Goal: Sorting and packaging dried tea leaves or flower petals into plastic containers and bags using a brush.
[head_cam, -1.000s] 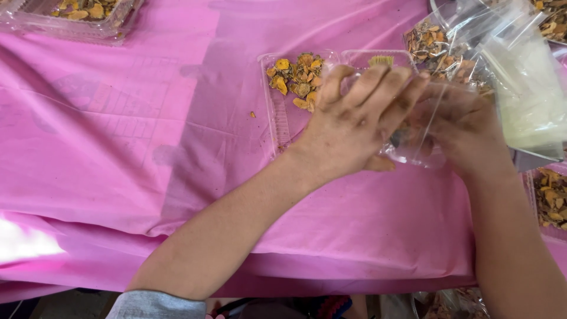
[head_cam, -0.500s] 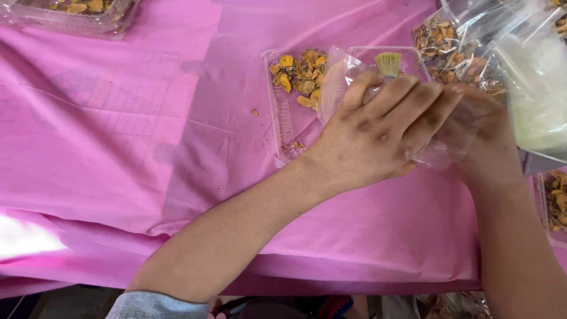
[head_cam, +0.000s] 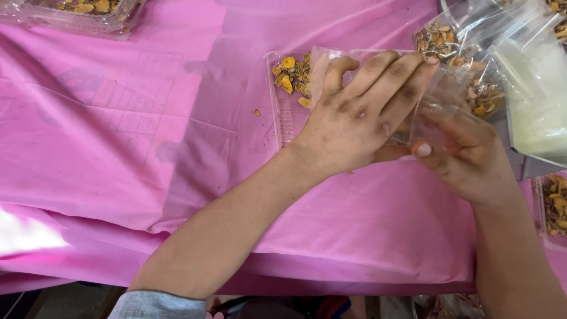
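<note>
**Mia:** How many boxes can you count?

**Ben:** Three clear plastic boxes with yellow and brown dried bits in them. One clear box lies in the middle, under the hands. Another box sits far off at the top left corner. A third box peeks in at the right edge. There are also some clear bags with the same bits at the top right, and one bag of pale stuff beside them. I cannot count the bags well, they overlap.

**Mia:** Any loose bits?

**Ben:** One small yellow crumb lies on the pink cloth, just left of the middle box.

**Mia:** Where is there room?

**Ben:** The left side of the cloth is wide and bare. The right side is crowded. The cloth hangs over the near table edge at the bottom.

**Mia:** How many hands?

**Ben:** Two. The left hand lies flat on the clear lid of the middle box, fingers stretched long and close together, pressing down. It is not curled around anything.

**Mia:** And the other?

**Ben:** The right hand is just beside it, touching the right end of the same box. Its fingers bend halfway and its thumb points toward the left hand. It seems to pinch the clear plastic, but I cannot tell for sure.
</note>
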